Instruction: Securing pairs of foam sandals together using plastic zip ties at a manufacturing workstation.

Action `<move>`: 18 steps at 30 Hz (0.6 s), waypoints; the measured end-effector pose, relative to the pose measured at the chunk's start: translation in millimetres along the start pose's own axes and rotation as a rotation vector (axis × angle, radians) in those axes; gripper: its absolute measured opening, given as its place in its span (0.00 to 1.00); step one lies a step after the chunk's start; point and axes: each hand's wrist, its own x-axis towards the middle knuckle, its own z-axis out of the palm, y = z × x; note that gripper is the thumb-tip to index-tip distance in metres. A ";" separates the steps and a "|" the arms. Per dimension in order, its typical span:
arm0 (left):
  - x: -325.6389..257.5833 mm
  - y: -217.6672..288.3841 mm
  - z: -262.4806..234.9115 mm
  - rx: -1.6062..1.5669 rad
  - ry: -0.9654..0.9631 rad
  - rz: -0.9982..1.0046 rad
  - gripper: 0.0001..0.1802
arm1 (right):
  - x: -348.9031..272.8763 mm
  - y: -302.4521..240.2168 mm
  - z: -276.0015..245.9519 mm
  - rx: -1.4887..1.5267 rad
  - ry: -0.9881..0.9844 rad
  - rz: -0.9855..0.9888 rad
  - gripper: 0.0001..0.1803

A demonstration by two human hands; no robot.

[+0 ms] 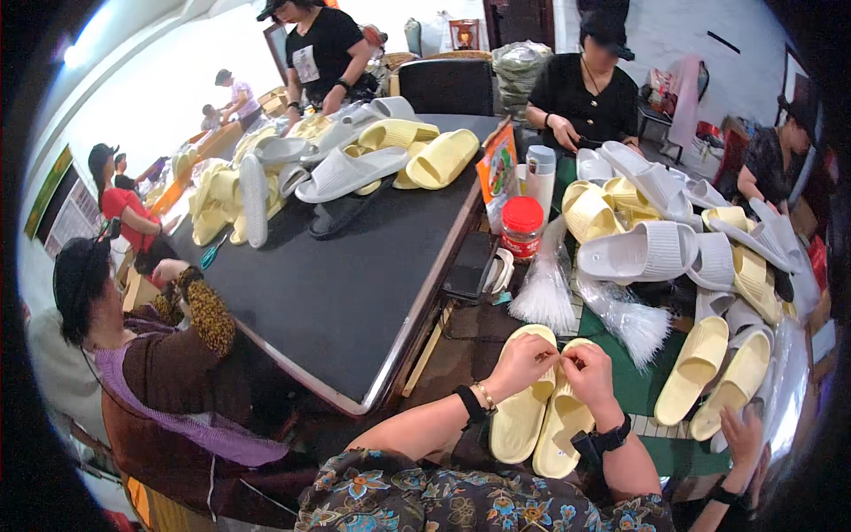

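Fingers of left hand (523, 359), right hand (587, 371) pinched together over ribbed yellow foam slippers (541, 412).

Both hands' fingers (548, 356) pinching, yellow slippers (541, 410) beneath

A pair of pale yellow ribbed slippers (541, 417) lies side by side, toes away.

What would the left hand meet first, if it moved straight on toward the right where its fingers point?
The left hand would meet the right hand almost at once; their fingertips look nearly touching above the pale yellow slippers.
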 end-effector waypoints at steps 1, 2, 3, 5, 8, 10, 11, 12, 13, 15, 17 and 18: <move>-0.5 -0.1 0.9 0.002 0.033 0.028 0.05 | 0.0 -0.1 -0.6 -0.011 -0.001 -0.011 0.03; -1.1 -1.5 2.0 0.008 0.049 0.025 0.05 | -0.2 0.0 -0.8 -0.021 -0.003 -0.022 0.04; -1.5 -3.1 2.8 -0.008 0.050 0.028 0.05 | -0.4 0.7 -0.1 -0.013 -0.007 -0.023 0.04; -2.2 -3.3 4.0 -0.009 0.065 0.031 0.05 | 0.1 0.8 0.6 -0.011 -0.016 -0.049 0.04; -1.6 -6.0 3.7 0.005 0.066 0.067 0.05 | 1.0 2.8 2.1 -0.009 -0.029 -0.088 0.03; -1.9 -4.2 1.8 0.016 0.057 0.038 0.06 | 0.6 0.9 1.8 -0.004 -0.022 -0.062 0.03; -1.7 -2.5 1.4 0.012 0.041 0.030 0.07 | -0.3 0.3 2.1 0.011 -0.016 -0.041 0.03; -1.6 -1.8 0.9 0.008 0.025 0.021 0.07 | -0.5 -1.7 0.4 0.010 -0.023 -0.053 0.03; -1.6 -0.9 -1.0 0.013 0.005 0.006 0.08 | -0.9 -5.1 -2.5 0.020 -0.035 -0.003 0.03; 0.7 -1.9 -6.5 -0.018 0.030 -0.026 0.08 | -1.0 -1.3 -5.8 0.007 -0.048 0.013 0.04; 4.0 6.2 -23.3 -0.095 0.065 -0.139 0.09 | -2.6 11.1 -13.8 -0.022 -0.028 -0.009 0.04; 5.6 3.8 -30.0 -0.145 0.112 -0.226 0.09 | -3.8 19.1 -19.0 -0.048 -0.001 -0.022 0.04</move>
